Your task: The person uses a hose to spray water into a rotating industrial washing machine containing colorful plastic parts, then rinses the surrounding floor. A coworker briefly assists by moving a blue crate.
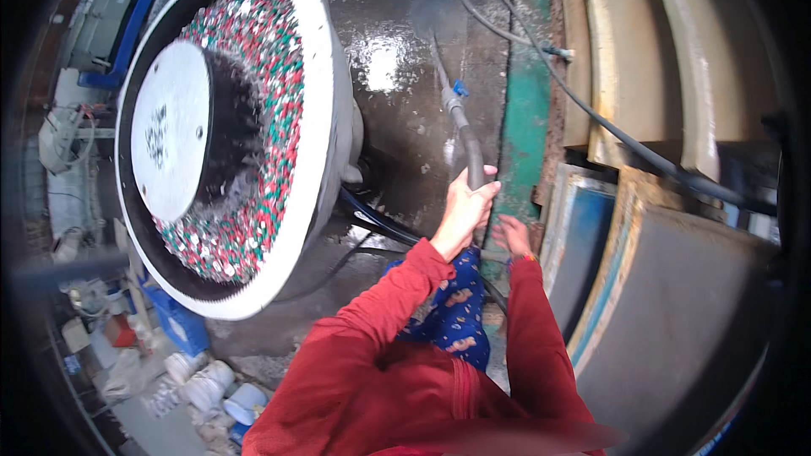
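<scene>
White on its outer wall, a large round bowl (331, 110) stands at the person's left, its dark inside holding a ring of small red, green and white pieces (285, 110). They lie around a central column with a dark side and a pale flat disc (171, 131) on top. To the bowl's right, the left hand (466, 207) is closed around a dark hose (467, 139), which has a blue valve (459, 87) and a thin end reaching over the wet floor (380, 105). The right hand (512, 236) is near the hose, fingers spread, apparently holding nothing. Below the bowl, a blue bin (181, 323) sits near white containers (207, 384); I cannot tell their contents.
</scene>
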Motion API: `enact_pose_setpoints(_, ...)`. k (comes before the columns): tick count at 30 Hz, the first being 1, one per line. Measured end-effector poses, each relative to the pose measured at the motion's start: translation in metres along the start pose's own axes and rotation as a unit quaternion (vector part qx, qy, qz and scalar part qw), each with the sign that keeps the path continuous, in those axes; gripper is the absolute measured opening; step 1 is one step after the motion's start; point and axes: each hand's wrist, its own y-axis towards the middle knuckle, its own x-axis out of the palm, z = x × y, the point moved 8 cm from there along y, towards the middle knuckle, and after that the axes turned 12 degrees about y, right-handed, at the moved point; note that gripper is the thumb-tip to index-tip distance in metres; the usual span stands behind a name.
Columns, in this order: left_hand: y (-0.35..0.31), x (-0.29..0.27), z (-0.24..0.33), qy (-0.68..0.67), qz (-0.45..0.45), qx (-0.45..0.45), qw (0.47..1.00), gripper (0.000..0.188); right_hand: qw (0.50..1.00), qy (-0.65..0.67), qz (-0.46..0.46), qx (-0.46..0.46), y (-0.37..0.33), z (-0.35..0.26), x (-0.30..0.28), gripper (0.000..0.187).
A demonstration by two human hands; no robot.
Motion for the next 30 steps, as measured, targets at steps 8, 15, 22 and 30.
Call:
enact_pose_setpoints(8, 0.173, -0.001, 0.040, 0.280, 0.206, 0.090, 0.933, 0.030, 0.972, 0.019, 0.107, 0.207, -0.017, 0.086, -0.101, 0.024)
enact_pose_setpoints(15, 0.239, 0.006, 0.097, 0.317, 0.234, 0.050, 0.918, 0.038, 0.975, 0.018, 0.079, 0.208, -0.027, 0.016, -0.110, 0.024)
enact_pose_setpoints(22, 0.283, -0.002, 0.127, 0.315, 0.242, 0.058, 0.916, 0.041, 0.987, -0.040, 0.037, 0.153, 0.049, -0.128, -0.087, 0.024)
enact_pose_setpoints(30, 0.356, 0.028, 0.168, 0.413, 0.228, 0.053, 0.880, 0.035, 0.999, 0.034, -0.012, 0.015, 0.157, -0.313, -0.010, 0.022)
